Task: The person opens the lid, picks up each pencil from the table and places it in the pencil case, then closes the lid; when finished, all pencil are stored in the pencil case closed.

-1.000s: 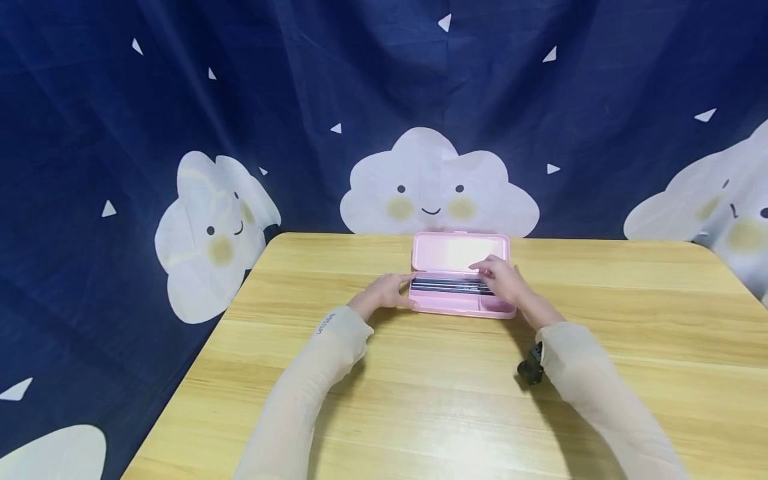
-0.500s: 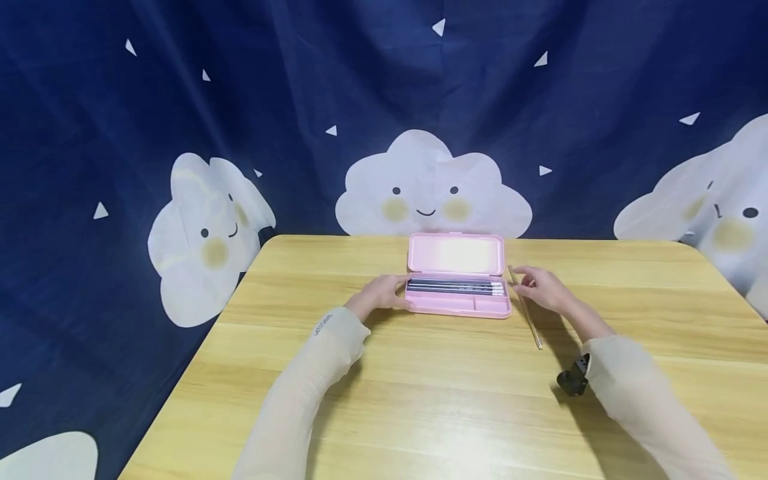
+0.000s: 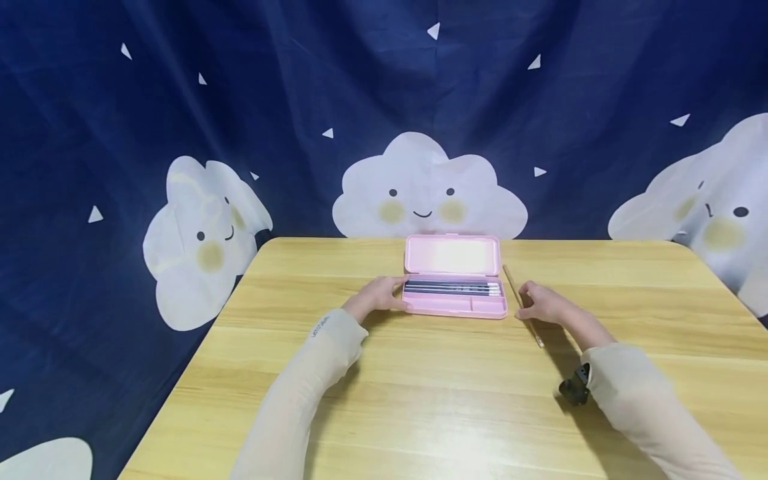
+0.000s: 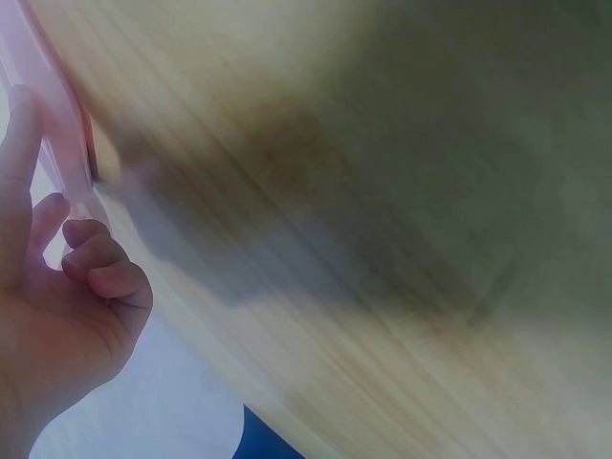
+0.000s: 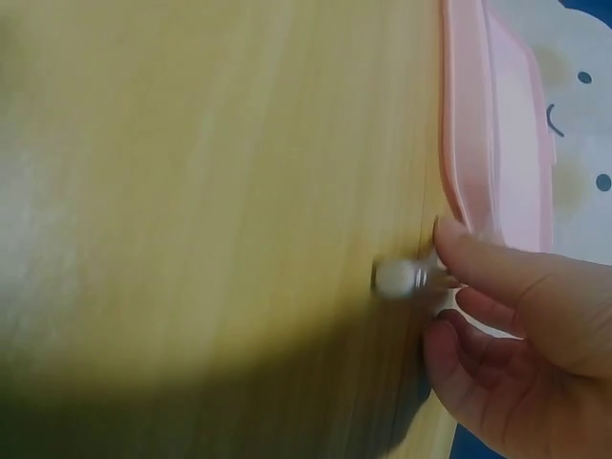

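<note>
An opened pink pencil case point(image 3: 441, 312) lies near the table's far edge, lid tipped back. Several dark pencils point(image 3: 447, 287) with white ends rest side by side in its rear compartment. My left hand point(image 3: 378, 294) holds the case's left end, thumb at the front corner and fingers at the back. To the right of the case, a wood-coloured pencil point(image 3: 511, 281) slants over the table. My right hand point(image 3: 545, 305) pinches it mid-length between thumb and fingers. In the right wrist view, the pencil's white eraser point(image 5: 394, 278) points out past the fingertips, while the fingers partly cover its shaft.
The wooden table point(image 3: 432, 387) extends on all sides of the case. Behind its far edge hangs a dark blue curtain point(image 3: 288, 87) with smiling clouds. A small black camera point(image 3: 575, 385) sits at the right wrist.
My right hand has moved from over the case's pencils to the right, off the case, then slightly down along the wood-coloured pencil. The left hand keeps its hold on the case.
</note>
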Tool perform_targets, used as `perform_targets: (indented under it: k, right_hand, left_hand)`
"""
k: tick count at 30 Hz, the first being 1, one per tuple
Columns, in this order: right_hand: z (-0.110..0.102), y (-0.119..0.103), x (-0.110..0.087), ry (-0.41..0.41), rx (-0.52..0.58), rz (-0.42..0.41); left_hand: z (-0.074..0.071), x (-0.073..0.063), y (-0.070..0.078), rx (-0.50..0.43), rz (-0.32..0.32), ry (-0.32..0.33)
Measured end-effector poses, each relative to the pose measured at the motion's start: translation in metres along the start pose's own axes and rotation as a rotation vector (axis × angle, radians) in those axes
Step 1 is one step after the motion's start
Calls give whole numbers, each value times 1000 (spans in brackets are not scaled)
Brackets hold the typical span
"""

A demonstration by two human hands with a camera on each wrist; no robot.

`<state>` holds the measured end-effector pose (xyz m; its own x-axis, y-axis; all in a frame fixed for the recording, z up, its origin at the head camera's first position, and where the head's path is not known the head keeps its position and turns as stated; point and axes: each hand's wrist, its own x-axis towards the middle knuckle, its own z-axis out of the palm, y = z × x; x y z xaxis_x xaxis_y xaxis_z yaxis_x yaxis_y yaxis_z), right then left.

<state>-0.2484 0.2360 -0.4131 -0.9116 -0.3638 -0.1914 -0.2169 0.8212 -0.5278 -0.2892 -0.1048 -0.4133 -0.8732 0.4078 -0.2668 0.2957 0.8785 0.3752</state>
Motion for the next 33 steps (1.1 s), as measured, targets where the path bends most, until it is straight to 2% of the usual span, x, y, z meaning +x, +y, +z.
perform_targets:
  k: [7,11,14,17,20,23,26,33]
  right_hand:
    - [-2,3,1,40,14,-31]
    - [-6,7,1,132,-7,-35]
    - [-12,8,2,244,-13,-36]
    - [-18,7,6,364,5,-100]
    - [-20,1,14,435,-12,-232]
    - [-16,-10,22,442,-67,-356]
    - [-8,-21,32,411,-136,-431]
    - [12,-45,52,304,-265,-461]
  left_hand:
    - [0,0,0,0,-2,7]
    - [0,0,-1,-1,2,8]
    - [1,0,0,-2,7,2]
    - [1,1,0,-6,7,0]
    - [1,0,-1,-12,-2,1]
    - [0,0,-2,-18,-15,2]
    - [0,-1,-3,-13,-27,5]
    - [1,-2,0,7,-18,3]
